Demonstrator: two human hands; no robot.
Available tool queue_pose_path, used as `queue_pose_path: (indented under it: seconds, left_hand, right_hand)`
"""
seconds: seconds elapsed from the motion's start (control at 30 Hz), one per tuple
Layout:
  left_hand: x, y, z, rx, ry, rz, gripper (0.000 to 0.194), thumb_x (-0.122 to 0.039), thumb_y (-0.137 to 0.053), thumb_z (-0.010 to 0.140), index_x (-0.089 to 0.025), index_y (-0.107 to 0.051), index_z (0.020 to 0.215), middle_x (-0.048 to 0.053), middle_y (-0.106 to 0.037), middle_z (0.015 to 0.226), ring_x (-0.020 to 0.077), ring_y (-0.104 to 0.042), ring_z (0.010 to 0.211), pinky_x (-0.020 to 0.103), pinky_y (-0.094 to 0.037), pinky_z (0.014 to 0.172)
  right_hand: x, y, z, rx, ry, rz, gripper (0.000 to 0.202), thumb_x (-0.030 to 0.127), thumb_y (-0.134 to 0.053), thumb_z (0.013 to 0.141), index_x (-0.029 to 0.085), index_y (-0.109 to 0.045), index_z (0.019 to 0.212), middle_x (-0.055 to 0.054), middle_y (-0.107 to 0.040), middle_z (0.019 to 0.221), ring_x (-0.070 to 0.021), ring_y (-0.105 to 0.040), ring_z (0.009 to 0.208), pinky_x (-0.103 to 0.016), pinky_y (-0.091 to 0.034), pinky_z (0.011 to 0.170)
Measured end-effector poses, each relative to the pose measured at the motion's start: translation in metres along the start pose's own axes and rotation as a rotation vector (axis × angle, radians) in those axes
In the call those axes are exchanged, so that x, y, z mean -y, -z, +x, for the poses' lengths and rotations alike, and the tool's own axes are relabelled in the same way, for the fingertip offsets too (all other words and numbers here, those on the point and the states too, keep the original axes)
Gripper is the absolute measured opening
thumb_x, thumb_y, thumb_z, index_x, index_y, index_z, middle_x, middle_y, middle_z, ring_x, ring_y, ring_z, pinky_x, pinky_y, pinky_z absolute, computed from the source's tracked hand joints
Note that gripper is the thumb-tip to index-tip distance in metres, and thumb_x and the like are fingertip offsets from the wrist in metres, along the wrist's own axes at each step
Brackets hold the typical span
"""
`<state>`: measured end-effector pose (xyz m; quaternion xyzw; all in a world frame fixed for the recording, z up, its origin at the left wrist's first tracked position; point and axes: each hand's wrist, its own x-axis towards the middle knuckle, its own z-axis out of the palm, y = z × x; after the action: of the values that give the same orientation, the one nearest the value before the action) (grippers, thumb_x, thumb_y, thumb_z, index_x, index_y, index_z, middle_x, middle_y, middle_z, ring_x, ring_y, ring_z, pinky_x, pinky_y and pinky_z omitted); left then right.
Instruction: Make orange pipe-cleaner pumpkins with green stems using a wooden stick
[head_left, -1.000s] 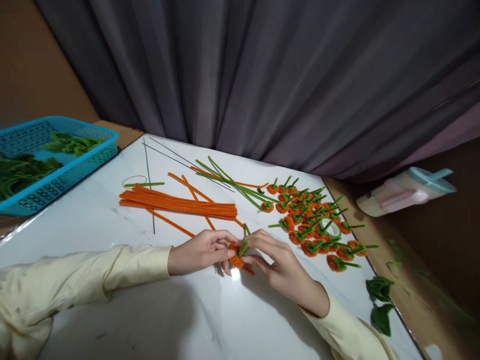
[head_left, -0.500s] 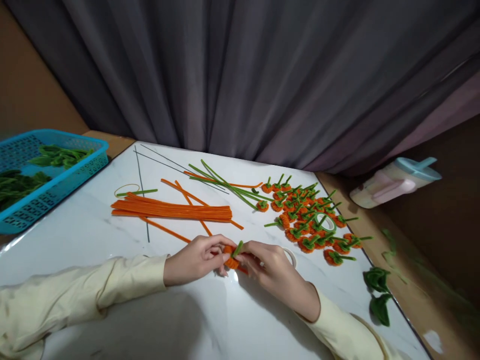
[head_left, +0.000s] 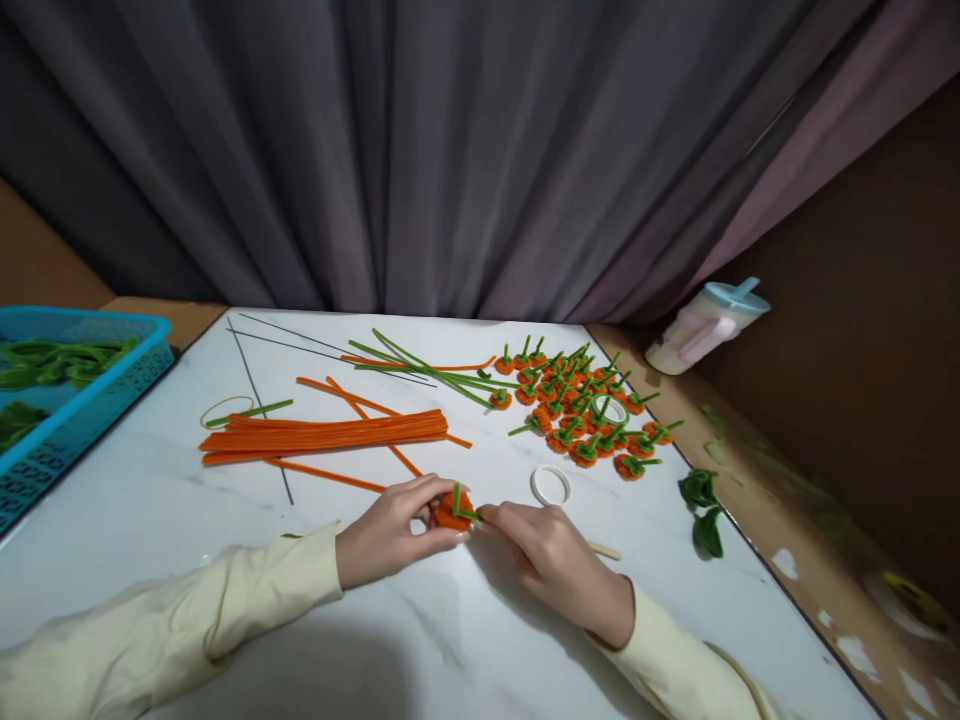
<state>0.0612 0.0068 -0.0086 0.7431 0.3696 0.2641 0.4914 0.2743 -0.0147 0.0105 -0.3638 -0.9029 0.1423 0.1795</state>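
Note:
My left hand [head_left: 397, 532] pinches a small orange chenille pumpkin [head_left: 451, 511] between thumb and fingers, just above the table. A green pipe cleaner [head_left: 456, 497] stands up from its top, and another green end points right. My right hand [head_left: 551, 550] is closed, its fingertips at the tip of that right-hand green end. Left of them lies a bundle of orange pipe cleaners [head_left: 330, 435], with a few loose orange ones under and around it. Many finished-looking orange pumpkins with green stems [head_left: 574, 395] cluster at the back right.
A white ring [head_left: 551, 486] and a wooden stick [head_left: 606, 551] lie near my right hand. Green pipe cleaners [head_left: 420, 360] and dark wires [head_left: 259, 400] lie farther back. A blue basket [head_left: 150, 350] with green pieces stands left; green leaves [head_left: 701, 510] and a tumbler [head_left: 701, 330] are right.
The view has shifted right. The pumpkin has turned to show its green top, and my right hand has moved slightly away from it, onto one green end.

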Motion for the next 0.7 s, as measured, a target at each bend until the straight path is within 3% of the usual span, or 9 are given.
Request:
queue_pose_path:
  seconds: [0.3, 0.5, 0.7]
  left_hand:
    - [0.007, -0.002, -0.009, -0.043, -0.27, 0.387, 0.027, -0.04, -0.054, 0.085, -0.016, -0.059, 0.096, -0.001, -0.052, 0.066, 0.0101, -0.047, 0.056, 0.019, -0.041, 0.056]
    - [0.005, -0.001, -0.008, -0.148, -0.311, 0.401, 0.028, -0.041, -0.054, 0.085, -0.015, -0.058, 0.092, 0.0, -0.054, 0.068, 0.0099, -0.047, 0.057, 0.019, -0.041, 0.056]
    - [0.006, -0.002, -0.008, -0.198, -0.315, 0.348, 0.042, -0.055, -0.056, 0.078, -0.015, -0.059, 0.091, 0.0, -0.054, 0.067, 0.0103, -0.047, 0.056, 0.02, -0.042, 0.054]
  right_hand:
    - [0.01, -0.007, -0.009, -0.239, 0.072, 0.024, 0.019, 0.013, -0.036, 0.092, 0.016, -0.053, 0.098, -0.003, -0.062, 0.065, -0.0137, -0.055, 0.056, -0.024, -0.035, 0.05]
    - [0.012, -0.009, -0.013, -0.502, 0.219, -0.104, 0.039, 0.003, -0.045, 0.077, 0.015, -0.051, 0.114, -0.012, -0.065, 0.101, -0.0242, -0.054, 0.092, -0.038, -0.041, 0.075]
    - [0.016, -0.014, -0.011, -0.353, 0.172, -0.011, 0.027, 0.014, -0.044, 0.083, 0.011, -0.051, 0.109, -0.009, -0.063, 0.078, -0.0186, -0.054, 0.067, -0.03, -0.043, 0.057]
